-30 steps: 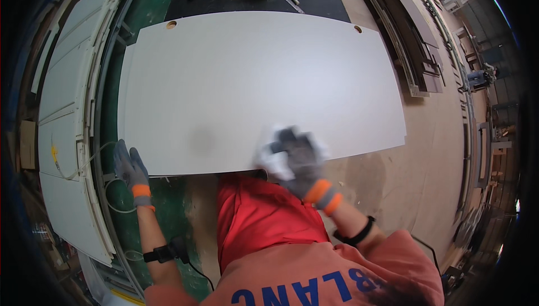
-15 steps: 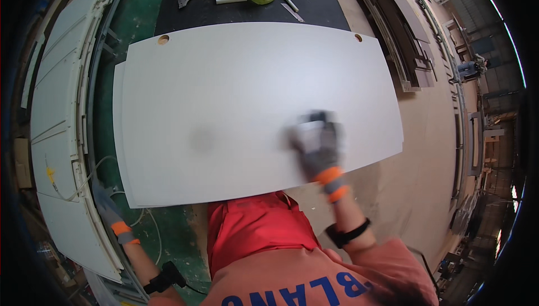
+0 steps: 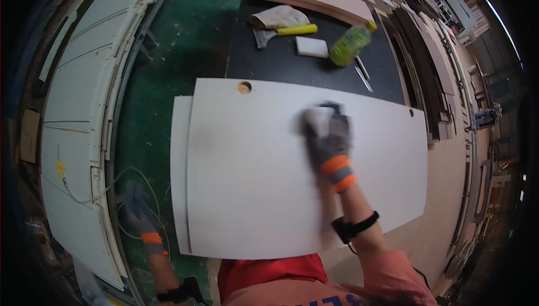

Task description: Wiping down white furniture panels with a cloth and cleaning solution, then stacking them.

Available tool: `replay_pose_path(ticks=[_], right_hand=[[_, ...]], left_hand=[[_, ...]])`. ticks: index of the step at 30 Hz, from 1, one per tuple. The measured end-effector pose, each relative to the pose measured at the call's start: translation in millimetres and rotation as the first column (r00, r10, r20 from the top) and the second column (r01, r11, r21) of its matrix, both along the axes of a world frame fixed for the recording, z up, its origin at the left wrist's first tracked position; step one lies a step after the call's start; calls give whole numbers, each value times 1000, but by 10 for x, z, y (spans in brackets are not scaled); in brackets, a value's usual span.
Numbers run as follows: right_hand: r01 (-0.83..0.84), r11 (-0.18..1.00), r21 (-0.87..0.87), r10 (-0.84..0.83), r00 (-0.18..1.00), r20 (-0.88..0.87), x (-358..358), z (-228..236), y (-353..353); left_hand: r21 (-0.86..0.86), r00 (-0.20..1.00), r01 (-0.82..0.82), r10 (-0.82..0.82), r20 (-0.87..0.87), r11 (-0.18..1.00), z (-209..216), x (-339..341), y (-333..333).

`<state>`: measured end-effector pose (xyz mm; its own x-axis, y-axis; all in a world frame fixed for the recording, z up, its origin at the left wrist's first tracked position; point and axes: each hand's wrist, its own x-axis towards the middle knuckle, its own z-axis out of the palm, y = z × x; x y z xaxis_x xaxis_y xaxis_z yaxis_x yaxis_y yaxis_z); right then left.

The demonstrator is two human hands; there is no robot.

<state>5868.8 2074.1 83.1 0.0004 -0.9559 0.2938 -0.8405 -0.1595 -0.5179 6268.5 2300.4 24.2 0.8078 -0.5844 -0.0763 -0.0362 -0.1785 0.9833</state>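
A large white panel (image 3: pixel 269 194) lies flat in front of me, with a round hole near each far corner. Under its left edge a second white panel (image 3: pixel 181 194) sticks out. My right hand (image 3: pixel 332 137), in a grey glove with an orange-striped cuff, is closed around a white pad (image 3: pixel 319 122) and presses it on the panel's face; motion blurs the pad. Down at my left side, beside the panel and near a thin pale hose (image 3: pixel 151 185), hangs my left hand (image 3: pixel 136 208), gloved alike. Its fingers look stretched out, with nothing seen in them.
Beyond the panel, a black tabletop (image 3: pixel 252 62) bears a yellow-handled scraper (image 3: pixel 296 29), a cloth (image 3: pixel 281 17), a white block (image 3: pixel 311 47), a green bottle (image 3: pixel 351 45) and a thin blade (image 3: pixel 364 79). White panels (image 3: pixel 70 149) line the left; dark boards (image 3: pixel 429 70) are stacked right.
My right hand has slid the white pad away from me, toward the panel's far edge. The view has shifted, so the panel sits lower and farther right. My left hand stays low at my side.
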Motion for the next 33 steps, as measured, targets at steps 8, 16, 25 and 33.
replay_pose_path(ticks=[8,16,25,33], right_hand=[[-444,896,25,444,892,-84,2491,-330,-490],[-991,70,110,900,110,422,1958,-179,959],[-805,494,328,839,540,62,715,39,1072],[331,940,-80,-339,897,-284,-2242,-29,1032]], left_hand=[[-121,990,142,-139,38,982,22,27,-331],[-90,999,46,-46,5,995,245,281,-773],[37,777,578,-564,280,815,357,-330,-2294],[486,72,653,-686,724,581,737,-1270,-1737]])
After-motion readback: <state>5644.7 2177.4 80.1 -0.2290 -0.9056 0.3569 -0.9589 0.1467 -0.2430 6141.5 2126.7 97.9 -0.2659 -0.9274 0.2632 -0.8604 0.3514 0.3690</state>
